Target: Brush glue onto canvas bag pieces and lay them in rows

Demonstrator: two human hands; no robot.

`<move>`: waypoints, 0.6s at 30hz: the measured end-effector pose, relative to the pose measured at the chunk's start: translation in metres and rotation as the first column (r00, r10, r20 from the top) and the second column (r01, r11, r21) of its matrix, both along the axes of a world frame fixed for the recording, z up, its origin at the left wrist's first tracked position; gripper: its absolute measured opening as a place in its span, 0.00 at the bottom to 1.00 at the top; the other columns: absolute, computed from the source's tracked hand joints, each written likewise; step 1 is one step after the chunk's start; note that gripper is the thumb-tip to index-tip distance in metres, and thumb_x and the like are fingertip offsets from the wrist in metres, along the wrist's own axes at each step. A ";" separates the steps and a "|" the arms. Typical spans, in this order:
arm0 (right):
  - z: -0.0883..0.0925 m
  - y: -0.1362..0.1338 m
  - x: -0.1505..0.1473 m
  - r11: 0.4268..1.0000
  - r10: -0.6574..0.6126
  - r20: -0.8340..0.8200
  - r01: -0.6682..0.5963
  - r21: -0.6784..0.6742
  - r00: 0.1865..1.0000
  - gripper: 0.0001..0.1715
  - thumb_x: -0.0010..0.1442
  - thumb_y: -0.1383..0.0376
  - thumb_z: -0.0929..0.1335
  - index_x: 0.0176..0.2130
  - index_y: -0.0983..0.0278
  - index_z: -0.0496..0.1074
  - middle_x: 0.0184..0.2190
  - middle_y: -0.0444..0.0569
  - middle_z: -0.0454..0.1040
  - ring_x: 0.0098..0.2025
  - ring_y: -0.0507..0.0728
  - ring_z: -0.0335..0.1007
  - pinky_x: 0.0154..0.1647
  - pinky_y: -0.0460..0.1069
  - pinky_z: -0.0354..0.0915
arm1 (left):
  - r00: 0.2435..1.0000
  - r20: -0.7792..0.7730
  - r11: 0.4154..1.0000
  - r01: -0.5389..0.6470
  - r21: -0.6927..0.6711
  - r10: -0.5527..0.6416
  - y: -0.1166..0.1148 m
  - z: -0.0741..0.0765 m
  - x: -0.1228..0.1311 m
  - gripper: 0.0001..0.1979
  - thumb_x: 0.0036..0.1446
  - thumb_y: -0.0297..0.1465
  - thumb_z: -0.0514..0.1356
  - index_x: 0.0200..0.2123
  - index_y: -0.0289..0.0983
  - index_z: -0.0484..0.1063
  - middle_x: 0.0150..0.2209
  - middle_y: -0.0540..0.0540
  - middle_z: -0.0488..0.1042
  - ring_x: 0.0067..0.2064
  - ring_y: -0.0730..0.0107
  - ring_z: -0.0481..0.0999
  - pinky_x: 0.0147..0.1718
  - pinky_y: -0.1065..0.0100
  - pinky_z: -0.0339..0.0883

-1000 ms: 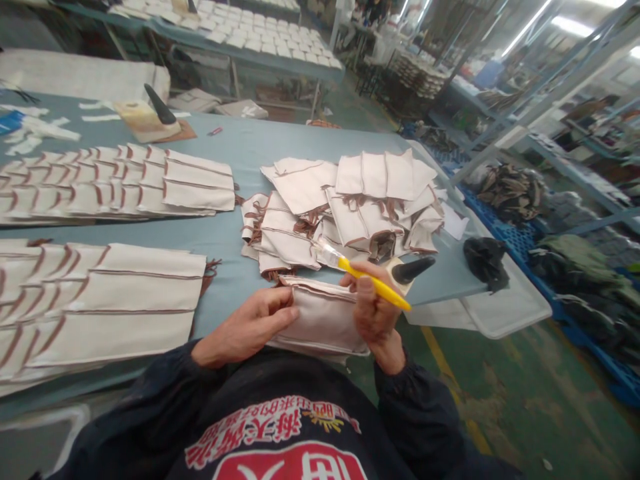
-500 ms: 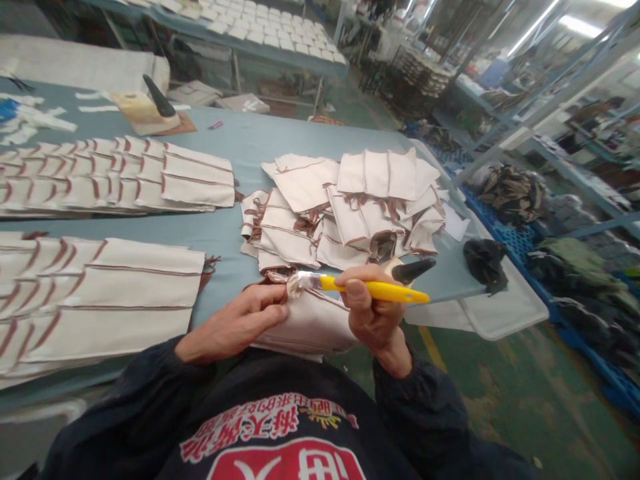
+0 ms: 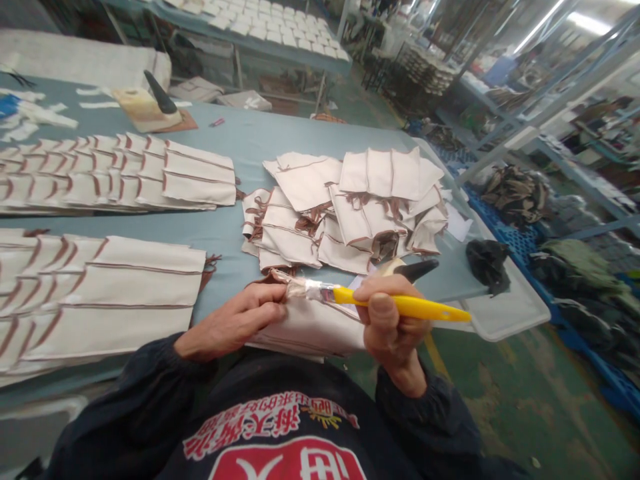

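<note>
At the near edge of the table (image 3: 240, 143), the left hand (image 3: 233, 323) pinches the cream pouch (image 3: 310, 328) flat, fingers curled. The right hand (image 3: 393, 320) is closed around a yellow-handled brush (image 3: 400, 305), bristles touching the pouch's top edge. Beyond lies a heap of pouches (image 3: 350, 207).

- Brush (image 3: 380, 301): glossy yellow plastic handle, pale bristles.
- Pouch (image 3: 310, 323): matt cream woven cloth, brown trim.
- Table (image 3: 260, 143): smooth, matt blue surface.
</note>
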State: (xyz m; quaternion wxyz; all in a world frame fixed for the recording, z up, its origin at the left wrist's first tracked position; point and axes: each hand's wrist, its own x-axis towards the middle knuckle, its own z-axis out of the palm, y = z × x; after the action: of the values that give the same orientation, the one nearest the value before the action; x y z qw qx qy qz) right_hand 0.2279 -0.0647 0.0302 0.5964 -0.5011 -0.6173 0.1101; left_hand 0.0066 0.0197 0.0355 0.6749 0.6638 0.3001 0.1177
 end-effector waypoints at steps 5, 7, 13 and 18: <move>0.004 0.003 -0.002 0.999 0.026 0.114 -0.029 0.030 0.993 0.11 0.73 0.61 0.67 0.38 0.58 0.77 0.27 0.41 0.77 0.18 0.49 0.65 0.22 0.47 0.67 | 1.000 0.014 0.993 0.018 -0.117 -0.017 -0.002 -0.001 0.001 0.11 0.62 0.36 0.58 0.34 0.36 0.76 0.28 0.52 0.71 0.29 0.71 0.65 0.27 0.71 0.59; 0.004 0.003 -0.001 0.998 -0.019 0.111 0.012 0.063 0.994 0.11 0.73 0.60 0.68 0.39 0.59 0.77 0.28 0.42 0.78 0.19 0.49 0.66 0.23 0.47 0.67 | 1.000 0.008 0.994 0.020 -0.110 -0.019 -0.002 -0.001 0.001 0.12 0.63 0.38 0.58 0.34 0.36 0.76 0.30 0.50 0.74 0.31 0.69 0.68 0.29 0.71 0.62; 0.006 -0.015 0.006 0.988 -0.143 -0.020 0.144 0.053 0.989 0.12 0.74 0.60 0.67 0.40 0.59 0.77 0.21 0.38 0.70 0.17 0.50 0.63 0.19 0.46 0.63 | 0.999 0.015 0.999 0.047 0.012 -0.047 -0.006 -0.001 -0.003 0.14 0.64 0.38 0.55 0.35 0.35 0.75 0.33 0.49 0.75 0.33 0.68 0.70 0.32 0.70 0.64; 0.018 -0.021 0.000 0.990 -0.138 0.190 0.129 0.059 0.972 0.12 0.74 0.61 0.66 0.38 0.59 0.77 0.23 0.40 0.75 0.18 0.50 0.68 0.22 0.47 0.68 | 0.999 -0.025 0.965 0.043 0.258 -0.038 -0.013 -0.004 -0.004 0.13 0.66 0.33 0.52 0.29 0.37 0.69 0.28 0.51 0.70 0.30 0.69 0.68 0.28 0.70 0.61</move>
State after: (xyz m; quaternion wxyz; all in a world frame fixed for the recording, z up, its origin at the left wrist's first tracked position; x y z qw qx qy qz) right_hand 0.2276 -0.0858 0.0480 0.5510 -0.5358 -0.6398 0.0059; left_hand 0.0028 0.0070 0.0319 0.5819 0.7532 0.2752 0.1355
